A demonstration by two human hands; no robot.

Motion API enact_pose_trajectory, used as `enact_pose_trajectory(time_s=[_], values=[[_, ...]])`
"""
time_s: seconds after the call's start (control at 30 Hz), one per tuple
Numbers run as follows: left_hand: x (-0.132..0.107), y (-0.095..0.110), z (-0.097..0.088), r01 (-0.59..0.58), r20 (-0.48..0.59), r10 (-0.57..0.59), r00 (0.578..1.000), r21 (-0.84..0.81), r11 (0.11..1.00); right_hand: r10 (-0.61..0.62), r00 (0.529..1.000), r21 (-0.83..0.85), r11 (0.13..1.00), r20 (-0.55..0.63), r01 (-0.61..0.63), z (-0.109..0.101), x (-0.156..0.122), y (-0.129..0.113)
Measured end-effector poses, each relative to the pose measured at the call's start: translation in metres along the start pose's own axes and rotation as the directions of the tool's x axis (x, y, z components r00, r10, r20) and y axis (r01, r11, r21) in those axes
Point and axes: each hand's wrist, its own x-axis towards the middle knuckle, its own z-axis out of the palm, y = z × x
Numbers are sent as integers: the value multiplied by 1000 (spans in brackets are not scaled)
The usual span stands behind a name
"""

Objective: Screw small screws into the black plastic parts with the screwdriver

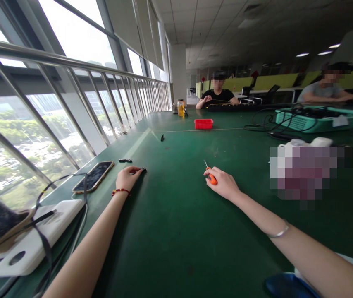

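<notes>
My left hand (128,178) rests at the left of the green table (170,231), its fingers pinched on a small black part (144,169) at the tabletop. What kind of part it is, I cannot make out. Just behind that hand lie more small black pieces (125,160), and another black piece (162,138) sits farther back. In my right hand (223,182) is a screwdriver (212,178) with an orange and black handle, the fingers wrapped around it. Its thin metal shaft points up and away from me. The two hands are well apart.
A phone (94,177), cables and a white power strip (36,240) line the left edge by the railing (71,68). Farther back are a red tray (203,124), a jar (180,108) and a teal basket (316,122). Two people sit beyond; a blurred patch covers something at right.
</notes>
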Motion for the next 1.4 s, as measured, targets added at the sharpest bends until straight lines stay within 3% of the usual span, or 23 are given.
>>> enact_pose_trajectory(time_s=[0.23, 0.6, 1.0, 1.4], values=[[1, 0, 1, 10, 4, -10, 1000, -24, 1000, -7, 1000, -11, 1000, -13, 7, 1, 0, 0], [-3, 11, -3, 21, 10, -22, 1000, 93, 995, -3, 1000, -13, 1000, 13, 3, 0, 1, 0], [-6, 11, -1, -117, -18, 121, 992, 155, 981, 0, 999, -23, 1000, 37, 1, -2, 0, -1], [-6, 11, 1, -168, 26, 167, 986, 248, 954, -2, 998, -42, 999, 57, 5, -3, 1, -1]])
